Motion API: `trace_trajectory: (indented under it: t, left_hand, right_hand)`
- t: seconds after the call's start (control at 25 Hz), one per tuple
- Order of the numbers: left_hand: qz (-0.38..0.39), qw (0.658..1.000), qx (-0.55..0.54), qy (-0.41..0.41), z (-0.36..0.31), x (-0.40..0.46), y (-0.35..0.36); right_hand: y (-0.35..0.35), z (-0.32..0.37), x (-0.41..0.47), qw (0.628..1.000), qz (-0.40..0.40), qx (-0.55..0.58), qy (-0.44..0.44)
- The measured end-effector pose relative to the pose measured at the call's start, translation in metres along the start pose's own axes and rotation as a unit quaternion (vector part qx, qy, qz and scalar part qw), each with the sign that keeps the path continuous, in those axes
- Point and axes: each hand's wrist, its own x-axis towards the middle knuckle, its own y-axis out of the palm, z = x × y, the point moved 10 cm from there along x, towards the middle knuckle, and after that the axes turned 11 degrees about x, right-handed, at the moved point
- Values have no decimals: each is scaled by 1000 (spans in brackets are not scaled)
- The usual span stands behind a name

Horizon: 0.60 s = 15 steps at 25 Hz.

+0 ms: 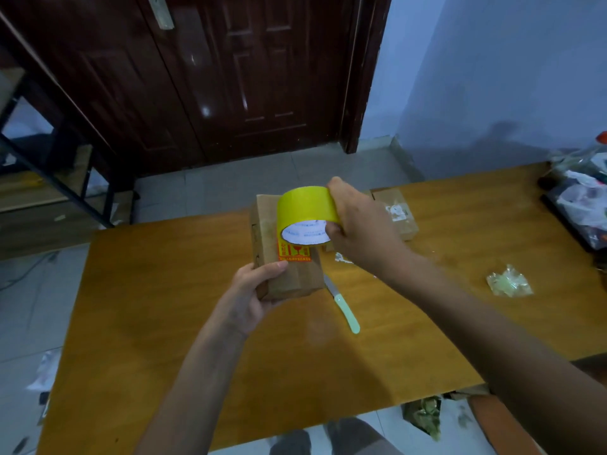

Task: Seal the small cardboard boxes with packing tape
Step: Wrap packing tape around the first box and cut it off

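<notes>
Left hand [249, 290] grips the near end of a cardboard box [282, 257], fingers curled round it, above the tabletop [164, 307]. Right hand [358, 224] grasps a yellow tape roll [305, 208] over the box top. Second box [399, 211] and a knife [343, 307] lie on the tabletop.

Single head-worn view, forward and down, close over the wooden table [164, 323], door beyond.

Yellow tape roll [307, 206], brown box [285, 257] with red-orange label [294, 252], orange-brown table [197, 323].
</notes>
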Motion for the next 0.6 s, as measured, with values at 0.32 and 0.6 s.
trace_trajectory:
  t: [0.32,0.6]
  left_hand:
    - [-77,996,37,37,-8,4,-19]
    - [-66,996,39,55,-16,-1,-26]
  right_hand:
    - [-24,6,5,987,-43,-148,-49]
    - [-25,-20,-6,958,-9,-288,-2]
